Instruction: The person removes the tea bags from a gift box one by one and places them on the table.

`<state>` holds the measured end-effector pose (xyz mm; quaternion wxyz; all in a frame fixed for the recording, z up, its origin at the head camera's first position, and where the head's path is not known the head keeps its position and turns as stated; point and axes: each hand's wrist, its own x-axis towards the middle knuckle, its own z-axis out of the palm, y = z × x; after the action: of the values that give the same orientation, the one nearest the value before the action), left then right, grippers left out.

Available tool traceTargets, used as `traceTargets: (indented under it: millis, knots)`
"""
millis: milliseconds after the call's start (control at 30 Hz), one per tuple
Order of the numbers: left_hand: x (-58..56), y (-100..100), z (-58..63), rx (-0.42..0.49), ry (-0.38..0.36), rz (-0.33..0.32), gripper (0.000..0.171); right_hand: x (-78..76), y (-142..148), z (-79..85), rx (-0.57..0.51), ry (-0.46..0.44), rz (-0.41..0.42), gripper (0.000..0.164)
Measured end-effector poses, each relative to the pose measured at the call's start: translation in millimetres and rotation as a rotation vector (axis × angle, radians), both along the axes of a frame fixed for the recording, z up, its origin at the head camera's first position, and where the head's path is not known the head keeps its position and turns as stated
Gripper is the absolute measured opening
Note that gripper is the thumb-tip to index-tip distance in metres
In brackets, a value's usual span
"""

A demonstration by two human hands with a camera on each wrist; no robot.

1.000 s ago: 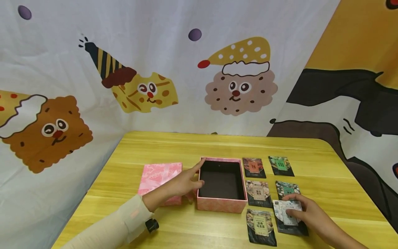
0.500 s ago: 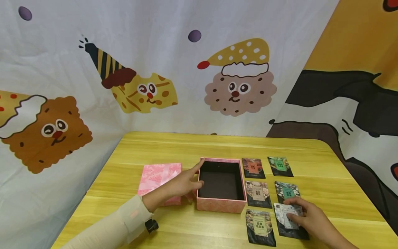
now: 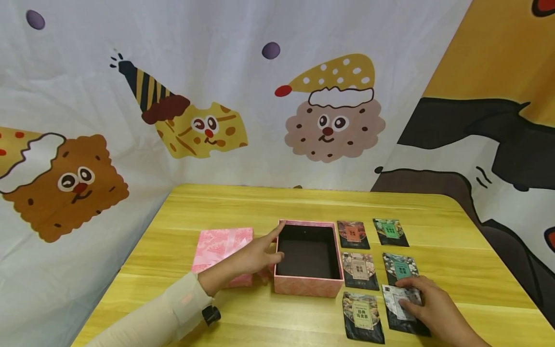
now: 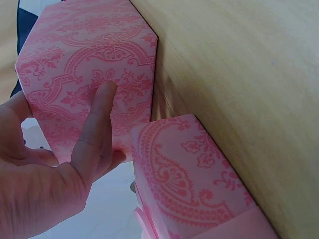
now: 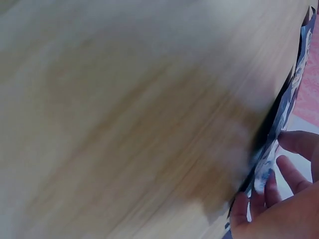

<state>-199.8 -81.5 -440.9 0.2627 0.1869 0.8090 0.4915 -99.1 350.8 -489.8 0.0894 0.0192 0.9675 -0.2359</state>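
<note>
My left hand (image 3: 256, 255) holds the near-left wall of an open pink gift box (image 3: 309, 285) with a dark inside. In the left wrist view, fingertips (image 4: 105, 92) press on the box's patterned outer wall; in the head view the thumb reaches over the rim. At the right, my right hand (image 3: 427, 303) holds a white-and-black tea packet (image 3: 396, 306), thumb on its face and index finger at its far edge. This packet lies close over the table, nearest me in the right column. The right wrist view catches the tea packet (image 5: 264, 172) edge-on, fingers along it.
The pink lid (image 3: 221, 246) with a ribbon lies left of the box. Right of the box are a red packet (image 3: 352, 233), a beige packet (image 3: 360, 270) and a yellow-green packet (image 3: 363, 315). A green packet (image 3: 391, 231) and teal packet (image 3: 401, 265) sit beyond the held one.
The right hand has drawn the white packet slightly toward me, and the packet now lies flatter, showing more of the teal one beyond. The left hand has stayed on the box.
</note>
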Motion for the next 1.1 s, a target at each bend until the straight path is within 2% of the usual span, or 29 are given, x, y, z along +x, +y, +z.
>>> traceTargets:
  millis: [200, 500, 667, 833, 1100]
  knots:
    - [0.7, 0, 0.4, -0.003, -0.005, -0.001, 0.088, 5.6, -3, -0.3, 0.080, 0.146, 0.042, 0.034]
    - [1.3, 0, 0.7, -0.006, -0.009, -0.004, 0.089, 6.9, -10, 3.6, 0.067, 0.151, 0.050, 0.042]
    - [1.8, 1, 0.9, -0.010, -0.015, 0.003, 0.089, 8.9, -15, 7.0, 0.055, 0.212, 0.073, 0.041]
    - [0.7, 1, -0.3, -0.002, -0.032, 0.012, 0.089, 8.5, -21, 9.7, 0.053, 0.269, 0.100, 0.048]
    - [-2.0, 0, -3.1, 0.013, -0.041, 0.009, 0.087, 0.3, -33, 12.7, 0.040, 0.353, 0.163, 0.056]
